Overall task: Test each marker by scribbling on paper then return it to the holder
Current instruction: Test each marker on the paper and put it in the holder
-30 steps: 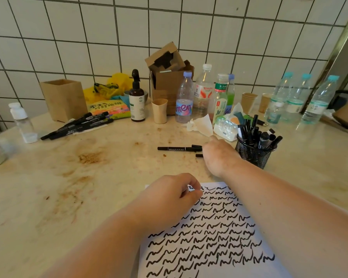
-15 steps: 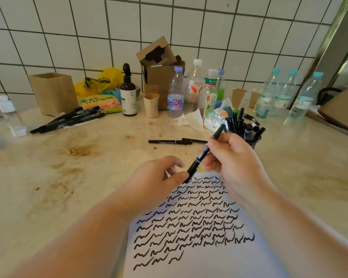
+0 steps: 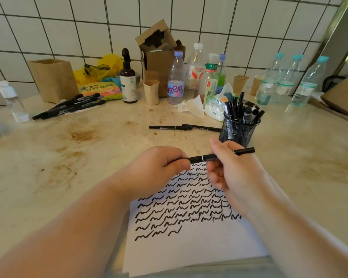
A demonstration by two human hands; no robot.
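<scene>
Both hands hold one black marker [image 3: 207,157] level above the paper [image 3: 189,245], near the mesh holder [image 3: 238,130]. The left hand [image 3: 159,167] has its fingers clamped on the near end, apparently the cap; the right hand [image 3: 233,171] has its fingers closed round the barrel. Judged step: uncapping. Recommended: pull straight along the barrel, keep the cap in hand, then scribble on the unmarked lower area. Two markers [image 3: 185,127] on the bench [image 3: 68,167] appear untested.

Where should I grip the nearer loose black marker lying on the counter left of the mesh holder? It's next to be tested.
Pinch the loose marker mid-barrel from above, fingers on its near and far sides. It lies flat and crosswise, and its right end meets a second marker, beside the mesh holder.
</scene>
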